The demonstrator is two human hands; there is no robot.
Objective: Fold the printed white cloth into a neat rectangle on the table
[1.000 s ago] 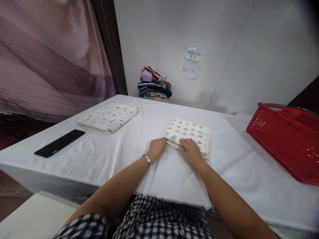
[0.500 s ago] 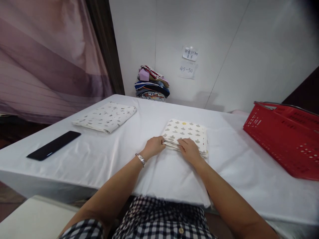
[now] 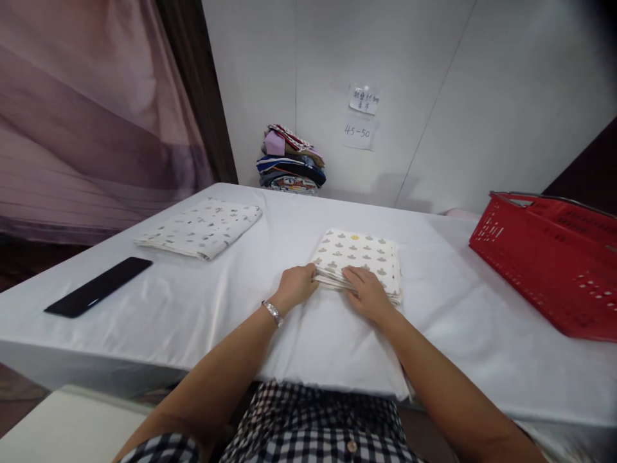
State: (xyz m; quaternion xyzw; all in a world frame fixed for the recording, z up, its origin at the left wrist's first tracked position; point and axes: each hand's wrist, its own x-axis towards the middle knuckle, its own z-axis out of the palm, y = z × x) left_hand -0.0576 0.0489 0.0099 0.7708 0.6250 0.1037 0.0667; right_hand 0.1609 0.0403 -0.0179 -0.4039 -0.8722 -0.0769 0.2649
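Note:
In front of me lies a folded white cloth (image 3: 362,249) printed with grey cloud-like shapes and one yellow figure. Its layers show along the near edge. My left hand (image 3: 296,287) pinches the near left corner, fingers closed on the layers. With its fingers over the top of the near edge and the thumb lower down, my right hand (image 3: 369,294) grips the same cloth a little to the right. Farther left rests a second folded white cloth (image 3: 205,226) with small grey and dark leaf-like prints, apart from both hands.
A white-covered table (image 3: 270,241) carries everything. A dark phone-like slab (image 3: 99,287) lies at the left, and a red plastic basket (image 3: 544,263) stands at the right. Folded fabrics form a stack (image 3: 292,161) by the wall. Two paper notes (image 3: 360,132) hang there, and a pink-purple curtain (image 3: 96,128) hangs at left.
Both hands stay on the near edge of the cloth, almost unmoved. The view has shifted slightly.

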